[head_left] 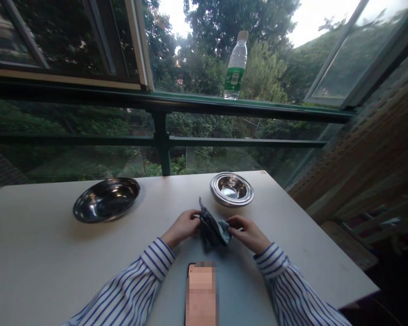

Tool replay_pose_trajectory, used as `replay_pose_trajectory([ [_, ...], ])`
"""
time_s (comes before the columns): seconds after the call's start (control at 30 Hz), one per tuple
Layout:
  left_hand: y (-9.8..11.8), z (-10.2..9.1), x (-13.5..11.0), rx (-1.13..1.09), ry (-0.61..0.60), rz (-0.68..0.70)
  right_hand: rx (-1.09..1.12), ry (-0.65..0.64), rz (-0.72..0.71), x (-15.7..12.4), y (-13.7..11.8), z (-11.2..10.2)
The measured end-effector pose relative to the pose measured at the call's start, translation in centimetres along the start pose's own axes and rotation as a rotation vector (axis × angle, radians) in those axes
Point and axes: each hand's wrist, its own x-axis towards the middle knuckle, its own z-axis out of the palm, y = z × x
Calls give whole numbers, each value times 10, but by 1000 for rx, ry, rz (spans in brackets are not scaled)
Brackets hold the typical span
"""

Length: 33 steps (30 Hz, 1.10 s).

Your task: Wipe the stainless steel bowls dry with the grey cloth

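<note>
Between my two hands is a dark grey-green cloth (211, 230), bunched up over the middle of the table. My left hand (184, 226) pinches its left side, with the thumb and fingers closed on the fabric. On the other side, my right hand (246, 231) grips a lighter fold of the same cloth between thumb and fingertips. Just beyond the cloth sits a small stack of round metal bowls (231, 189). A phone (202, 294) lies close to me below the cloth, its screen blurred out.
A wide, shallow metal bowl (107, 200) stands on the white table (47, 253) at the far left. Past the table's back edge runs a dark green railing (197, 106). A plastic bottle with a green label (235, 68) stands on that rail. A brown curtain (367, 131) hangs at the right.
</note>
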Motion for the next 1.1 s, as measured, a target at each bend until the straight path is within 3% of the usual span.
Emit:
replay_pose_trajectory([
  [0.2,-8,-3,1,10,112,-82,27,56,-19,1,-2,18],
  [0.5,-15,5,2,48,181,116,-32,204,12,-2,11,26],
  [0.77,-17,-3,-4,78,206,170,-111,206,8,-17,7,24],
  [1.1,-15,-31,-52,112,292,191,-187,246,-111,-29,-23,10],
])
